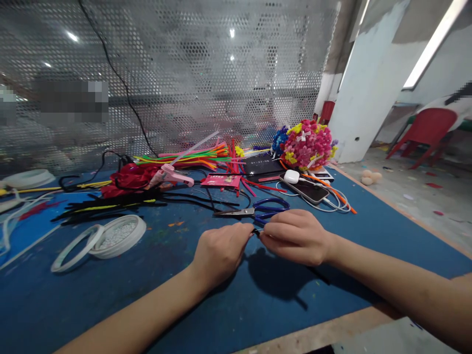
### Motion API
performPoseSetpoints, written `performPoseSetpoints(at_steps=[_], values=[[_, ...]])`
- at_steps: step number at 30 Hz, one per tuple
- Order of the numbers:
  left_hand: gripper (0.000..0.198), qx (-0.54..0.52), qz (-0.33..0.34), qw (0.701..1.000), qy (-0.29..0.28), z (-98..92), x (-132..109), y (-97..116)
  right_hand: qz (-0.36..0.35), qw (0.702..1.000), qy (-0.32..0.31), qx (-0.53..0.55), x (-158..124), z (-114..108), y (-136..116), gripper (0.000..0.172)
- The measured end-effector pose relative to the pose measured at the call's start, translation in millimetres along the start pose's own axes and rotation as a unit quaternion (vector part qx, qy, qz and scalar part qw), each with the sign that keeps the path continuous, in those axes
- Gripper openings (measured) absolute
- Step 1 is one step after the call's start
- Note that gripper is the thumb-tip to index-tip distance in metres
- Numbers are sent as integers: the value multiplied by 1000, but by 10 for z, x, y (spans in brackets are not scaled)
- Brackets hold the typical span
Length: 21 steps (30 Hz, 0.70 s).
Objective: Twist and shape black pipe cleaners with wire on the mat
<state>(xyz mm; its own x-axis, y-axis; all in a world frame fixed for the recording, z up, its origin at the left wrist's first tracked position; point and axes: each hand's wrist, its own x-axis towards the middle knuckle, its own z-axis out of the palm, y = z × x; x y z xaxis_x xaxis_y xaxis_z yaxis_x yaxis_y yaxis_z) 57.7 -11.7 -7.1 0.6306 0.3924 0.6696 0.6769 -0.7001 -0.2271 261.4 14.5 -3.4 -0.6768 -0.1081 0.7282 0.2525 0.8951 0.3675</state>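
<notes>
My left hand (220, 250) and my right hand (295, 236) meet above the blue table (184, 305), fingers pinched together. Between their fingertips is a small black piece (255, 232), which looks like a black pipe cleaner; a dark length (319, 274) trails under my right wrist. Blue-handled scissors (254, 211) lie just beyond my fingers, blades pointing left. A pile of black pipe cleaners (110, 204) lies to the far left of my hands.
A round white lid and a tub of beads (110, 238) sit at left. Further back are a pink glue gun (171, 176), coloured pipe cleaners (191, 157), a pompom bouquet (308, 143), a phone with white earbud case (306, 189). Mesh screen behind; red chair at right.
</notes>
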Motion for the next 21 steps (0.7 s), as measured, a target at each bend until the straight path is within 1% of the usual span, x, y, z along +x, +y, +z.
performPoseSetpoints(at_steps=[2, 3, 4, 5, 6, 8, 10, 12, 13, 14, 15, 16, 17, 18, 19, 20, 21], values=[[27, 2, 6, 1000, -6, 11, -14, -2, -7, 1000, -4, 2, 5, -7, -9, 7], [26, 4, 10, 1000, -8, 16, -20, -6, 0, 1000, -4, 13, 12, -11, -18, 7], [26, 7, 15, 1000, -9, 20, -25, -10, 17, 999, -2, 36, 20, -11, -29, 7], [26, 11, 20, 1000, -9, 23, -28, -14, 49, 996, 3, 68, 29, -8, -41, 7], [26, 17, 25, 999, -9, 24, -29, -17, 97, 990, 17, 106, 38, 1, -54, 8], [26, 32, 36, 999, -6, 27, -27, -21, 207, 960, 50, 184, 57, 29, -79, 7], [26, 45, 44, 998, -5, 34, -24, -19, 297, 923, 63, 239, 75, 63, -99, 10], [27, 48, 46, 998, -6, 44, -26, -13, 360, 891, 49, 271, 89, 94, -114, 13], [28, 45, 45, 998, -7, 51, -29, -10, 392, 875, 42, 281, 94, 107, -121, 12], [28, 41, 44, 998, -10, 57, -33, -7, 426, 857, 43, 288, 96, 118, -127, 11], [27, 37, 43, 998, -11, 63, -36, -4, 452, 842, 46, 290, 96, 127, -131, 14], [26, 34, 44, 998, -13, 67, -40, -1, 466, 835, 48, 288, 94, 133, -132, 18], [26, 31, 43, 998, -16, 69, -42, 0, 464, 839, 44, 280, 91, 135, -130, 18], [26, 28, 42, 999, -19, 69, -42, 1, 448, 852, 37, 269, 87, 134, -124, 15], [26, 24, 40, 999, -20, 67, -41, 2, 422, 869, 27, 256, 83, 129, -115, 9], [27, 20, 35, 999, -20, 64, -38, 2, 392, 887, 16, 242, 79, 119, -105, 7], [28, 16, 27, 999, -19, 58, -35, 1, 363, 902, 4, 232, 76, 107, -93, 10]])
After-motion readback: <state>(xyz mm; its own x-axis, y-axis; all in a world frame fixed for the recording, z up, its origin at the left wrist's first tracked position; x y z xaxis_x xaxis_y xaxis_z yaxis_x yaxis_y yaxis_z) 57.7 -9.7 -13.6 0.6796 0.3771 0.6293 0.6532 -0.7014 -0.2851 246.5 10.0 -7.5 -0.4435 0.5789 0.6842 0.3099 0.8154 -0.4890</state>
